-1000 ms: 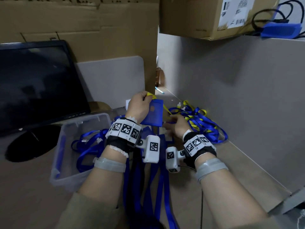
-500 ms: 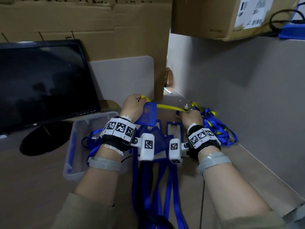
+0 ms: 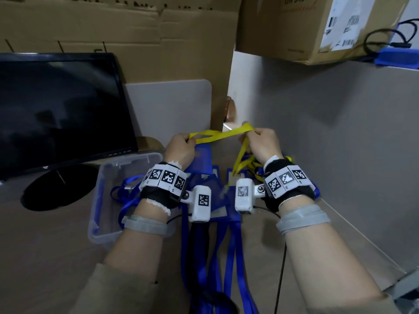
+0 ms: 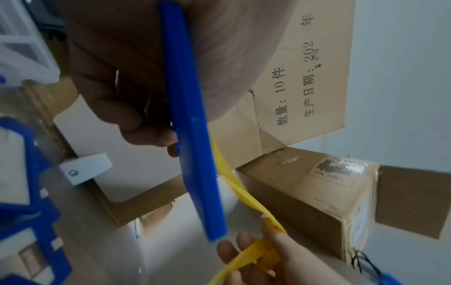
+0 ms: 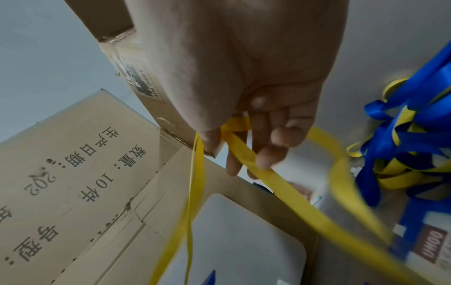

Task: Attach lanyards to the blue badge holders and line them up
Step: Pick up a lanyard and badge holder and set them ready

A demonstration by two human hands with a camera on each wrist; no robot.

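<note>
My left hand (image 3: 186, 141) grips a blue badge holder (image 3: 202, 155) and one end of a yellow lanyard (image 3: 217, 135). The left wrist view shows that blue badge holder (image 4: 192, 135) edge-on between thumb and fingers, with the yellow lanyard (image 4: 235, 186) leaving behind it. My right hand (image 3: 251, 135) pinches the same strap a short way off, so it spans both hands above the desk. From the right hand (image 5: 234, 142) the yellow lanyard (image 5: 280, 190) loops down to the desk. Other badge holders (image 3: 218, 177) lie in a row below, their blue lanyards (image 3: 229, 250) running toward me.
A tangled pile of blue and yellow lanyards (image 5: 410, 135) lies by the right partition wall (image 3: 340, 143). A clear plastic bin (image 3: 106, 200) with blue straps stands at the left, beside a monitor (image 3: 56, 109). Cardboard boxes (image 3: 283, 26) hang over the back.
My right hand has left the pile and risen level with the left hand. It drew the yellow lanyard up, and the strap now stretches between both hands. The left hand lifted slightly.
</note>
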